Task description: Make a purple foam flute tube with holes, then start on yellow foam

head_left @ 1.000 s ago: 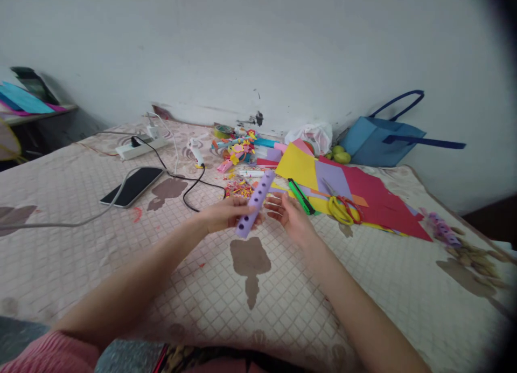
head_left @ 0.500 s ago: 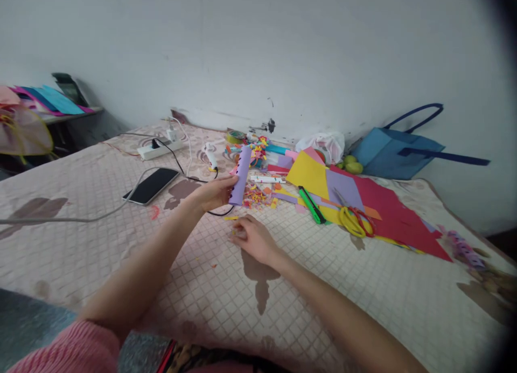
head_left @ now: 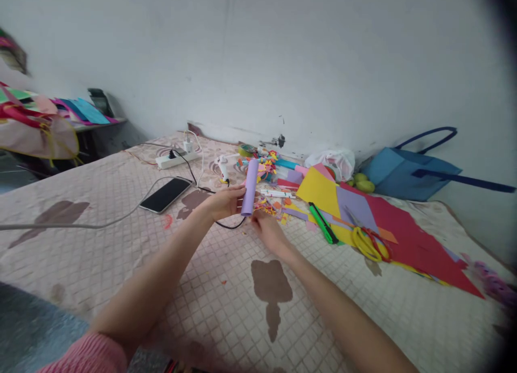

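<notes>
My left hand [head_left: 228, 202] grips a rolled purple paper tube [head_left: 250, 187], holding it nearly upright above the table. The tube shows a smooth side. Just right of its lower end, my right hand [head_left: 267, 230] has its fingers curled at the edge of a pile of tiny paper scraps [head_left: 264, 206]. What those fingertips hold, if anything, is hidden. Behind the tube lie small colourful paper cut-outs [head_left: 267, 167]. A white hot glue gun [head_left: 222, 168] stands to the left of the tube.
Right of my hands lie a green box cutter [head_left: 323, 223], yellow-and-red scissors [head_left: 369, 244], yellow paper [head_left: 321, 191] and red paper [head_left: 416, 238]. On the left are a phone [head_left: 166, 194], a power strip [head_left: 176, 159] and cables. A blue bag [head_left: 410, 171] stands against the wall.
The purple tube has been turned, so its row of dark notches no longer faces me. My right hand has moved forward to the scraps beside the tube. The whole view has shifted slightly.
</notes>
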The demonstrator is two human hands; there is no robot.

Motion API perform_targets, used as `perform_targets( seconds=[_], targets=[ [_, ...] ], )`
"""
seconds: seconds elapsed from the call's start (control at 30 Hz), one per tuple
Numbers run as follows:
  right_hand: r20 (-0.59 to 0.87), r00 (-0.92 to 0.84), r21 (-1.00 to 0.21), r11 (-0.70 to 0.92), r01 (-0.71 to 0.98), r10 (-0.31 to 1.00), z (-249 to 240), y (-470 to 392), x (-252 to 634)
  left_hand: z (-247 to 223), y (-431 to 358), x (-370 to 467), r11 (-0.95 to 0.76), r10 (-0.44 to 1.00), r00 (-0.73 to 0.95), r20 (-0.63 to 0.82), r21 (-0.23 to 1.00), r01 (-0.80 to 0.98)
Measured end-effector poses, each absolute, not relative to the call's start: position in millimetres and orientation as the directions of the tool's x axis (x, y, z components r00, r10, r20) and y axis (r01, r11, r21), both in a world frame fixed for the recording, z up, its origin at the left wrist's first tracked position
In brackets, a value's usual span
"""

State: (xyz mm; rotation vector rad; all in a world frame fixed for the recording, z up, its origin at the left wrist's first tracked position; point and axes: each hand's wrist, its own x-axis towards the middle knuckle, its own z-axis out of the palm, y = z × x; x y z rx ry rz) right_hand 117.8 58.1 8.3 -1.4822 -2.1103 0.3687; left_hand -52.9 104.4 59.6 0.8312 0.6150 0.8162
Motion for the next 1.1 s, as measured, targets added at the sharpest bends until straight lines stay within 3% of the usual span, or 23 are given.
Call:
perform_targets(
  seconds=[0.13,0.23,0.3,0.37,0.4,0.5,0.57,0.63,0.93,1.1],
  targets=[
    [0.38,-0.152,-0.55,0.355,0.756,0.912,27,56,141,58,106,-53,0.431,0.81,0.567,-0.151,0.808,-0.401],
    [0.375,-0.186,-0.637,0.398,0.66,0.908,30,18,126,57,106,-53,0.398,0.83,0.546,-0.114,0.807,-0.437],
    [0.135,-0.396,-0.933,0.25,0.257,0.908,25,-13,108,57,105,-53,0.384,0.842,0.53,-0.102,0.803,-0.456],
    [-0.014,-0.635,-0.997,0.04,0.071,0.772,18,-31,97,58,104,-53,0.388,0.841,0.532,-0.102,0.799,-0.46],
    [0.025,-0.608,-0.997,0.065,0.045,0.794,14,-32,97,58,103,-52,0.396,0.832,0.546,-0.1,0.796,-0.458],
    [0.132,-0.2,-0.991,0.137,0.011,0.971,6,-10,121,57,100,-48,0.443,0.781,0.618,-0.094,0.78,-0.442],
    [0.16,0.042,-0.987,0.16,0.0,0.986,5,12,146,54,98,-44,0.471,0.746,0.658,-0.097,0.776,-0.42],
    [0.155,0.167,-0.987,0.159,-0.013,0.974,6,25,164,50,94,-38,0.483,0.73,0.676,-0.107,0.78,-0.399],
    [0.086,0.172,-0.973,0.12,-0.198,0.981,17,18,160,38,62,-10,0.544,0.505,0.859,-0.087,0.805,-0.238],
    [0.052,0.212,-0.965,0.104,-0.242,0.976,14,23,169,30,53,-2,0.469,0.541,0.832,-0.127,0.867,-0.172]
  ],
)
